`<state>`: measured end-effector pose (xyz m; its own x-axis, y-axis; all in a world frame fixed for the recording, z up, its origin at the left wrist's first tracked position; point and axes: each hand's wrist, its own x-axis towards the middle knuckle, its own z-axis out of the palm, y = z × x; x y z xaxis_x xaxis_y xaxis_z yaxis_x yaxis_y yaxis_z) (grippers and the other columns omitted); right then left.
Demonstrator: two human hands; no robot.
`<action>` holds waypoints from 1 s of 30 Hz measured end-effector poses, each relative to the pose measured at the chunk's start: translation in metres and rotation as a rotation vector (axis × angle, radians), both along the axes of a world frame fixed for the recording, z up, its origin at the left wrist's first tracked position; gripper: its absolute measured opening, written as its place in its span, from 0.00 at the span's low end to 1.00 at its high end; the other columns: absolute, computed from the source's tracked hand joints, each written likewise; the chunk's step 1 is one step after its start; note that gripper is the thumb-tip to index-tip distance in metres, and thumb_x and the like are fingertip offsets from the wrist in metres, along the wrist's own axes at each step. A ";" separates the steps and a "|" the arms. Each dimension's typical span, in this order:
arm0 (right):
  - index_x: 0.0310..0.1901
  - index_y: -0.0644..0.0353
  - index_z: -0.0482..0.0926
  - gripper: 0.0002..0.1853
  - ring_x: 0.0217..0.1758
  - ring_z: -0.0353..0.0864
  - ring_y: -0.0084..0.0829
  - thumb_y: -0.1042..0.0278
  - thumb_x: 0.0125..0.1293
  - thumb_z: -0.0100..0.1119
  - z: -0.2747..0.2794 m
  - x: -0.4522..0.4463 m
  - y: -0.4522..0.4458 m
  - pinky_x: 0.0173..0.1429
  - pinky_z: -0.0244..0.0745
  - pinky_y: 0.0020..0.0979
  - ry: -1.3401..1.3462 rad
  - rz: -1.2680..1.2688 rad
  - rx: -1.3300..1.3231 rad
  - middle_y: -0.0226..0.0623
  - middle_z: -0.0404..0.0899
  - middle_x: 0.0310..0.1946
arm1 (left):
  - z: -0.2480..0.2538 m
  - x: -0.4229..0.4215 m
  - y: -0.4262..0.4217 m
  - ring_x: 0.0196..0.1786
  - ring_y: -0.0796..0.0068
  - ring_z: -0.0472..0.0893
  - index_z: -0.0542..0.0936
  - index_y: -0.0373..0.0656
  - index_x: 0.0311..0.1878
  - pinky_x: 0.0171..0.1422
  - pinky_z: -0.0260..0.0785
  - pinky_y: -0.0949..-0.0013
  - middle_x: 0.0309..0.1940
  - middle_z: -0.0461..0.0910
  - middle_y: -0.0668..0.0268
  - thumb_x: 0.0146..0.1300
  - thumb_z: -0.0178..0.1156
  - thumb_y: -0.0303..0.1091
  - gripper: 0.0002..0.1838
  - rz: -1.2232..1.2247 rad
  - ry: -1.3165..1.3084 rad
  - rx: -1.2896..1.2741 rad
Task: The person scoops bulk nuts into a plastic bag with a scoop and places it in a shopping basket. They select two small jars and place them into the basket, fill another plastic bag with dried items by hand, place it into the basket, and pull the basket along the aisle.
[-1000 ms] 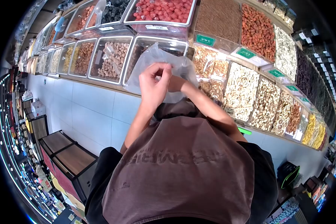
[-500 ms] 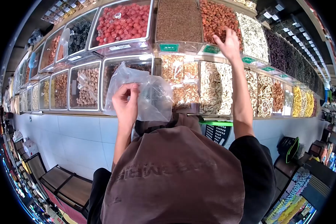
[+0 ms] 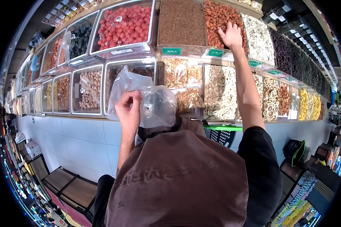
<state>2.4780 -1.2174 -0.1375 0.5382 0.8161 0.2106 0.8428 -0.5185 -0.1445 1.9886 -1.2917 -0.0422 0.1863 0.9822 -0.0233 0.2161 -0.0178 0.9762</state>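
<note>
My left hand [image 3: 129, 109] pinches the edge of a clear plastic bag [image 3: 159, 106], which hangs loosely to its right in front of the lower bins. My right hand [image 3: 232, 36] reaches over the bin of small reddish-orange dried pieces [image 3: 219, 13]. Its fingers are spread, palm down, over the near part of the pile; whether the fingertips press into it I cannot tell. Left of that bin is one of fine brown grains [image 3: 181, 24], and to its right lie whitish flat pieces [image 3: 257, 39].
Lidded bins with red round sweets [image 3: 127, 28] and dark dried fruit [image 3: 80, 39] stand at the upper left. The lower row has pale sliced pieces [image 3: 219, 89] and packaged goods [image 3: 183, 77]. A basket with a green rim [image 3: 223, 128] is below, by my body.
My right hand has shifted slightly down in the view, and its fingers have spread over the reddish pieces. My left hand still pinches the bag, a little lower in view.
</note>
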 end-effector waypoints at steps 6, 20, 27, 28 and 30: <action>0.57 0.63 0.77 0.32 0.60 0.77 0.53 0.40 0.69 0.48 0.008 0.001 0.009 0.60 0.77 0.51 -0.006 -0.060 -0.018 0.54 0.76 0.57 | -0.006 0.001 -0.001 0.32 0.85 0.75 0.84 0.31 0.37 0.36 0.67 0.78 0.29 0.81 0.69 0.72 0.63 0.33 0.12 -0.007 0.003 0.049; 0.36 0.62 0.76 0.18 0.23 0.74 0.28 0.53 0.73 0.52 0.035 0.027 0.011 0.18 0.61 0.31 1.193 -0.473 0.747 0.35 0.75 0.23 | 0.002 0.000 -0.016 0.32 0.82 0.79 0.85 0.32 0.39 0.40 0.72 0.75 0.30 0.84 0.65 0.69 0.63 0.30 0.09 0.018 0.059 0.061; 0.35 0.55 0.71 0.10 0.22 0.65 0.21 0.61 0.74 0.48 0.067 -0.054 -0.058 0.17 0.51 0.20 2.207 0.222 0.702 0.30 0.72 0.27 | -0.009 0.001 -0.012 0.29 0.82 0.79 0.86 0.33 0.39 0.37 0.71 0.74 0.26 0.84 0.66 0.68 0.64 0.32 0.10 0.072 0.150 0.161; 0.33 0.55 0.71 0.11 0.21 0.64 0.20 0.60 0.74 0.49 0.079 -0.090 -0.072 0.16 0.50 0.19 2.211 0.144 0.679 0.30 0.72 0.26 | -0.006 0.000 -0.012 0.29 0.82 0.79 0.86 0.33 0.39 0.37 0.71 0.74 0.26 0.84 0.66 0.68 0.64 0.32 0.10 0.101 0.175 0.159; 0.30 0.56 0.72 0.14 0.18 0.62 0.17 0.59 0.73 0.52 0.092 -0.161 -0.098 0.15 0.49 0.18 2.187 0.137 0.482 0.29 0.72 0.23 | 0.003 0.001 -0.005 0.27 0.83 0.77 0.85 0.33 0.38 0.34 0.70 0.74 0.24 0.83 0.67 0.68 0.64 0.33 0.11 0.153 0.140 0.141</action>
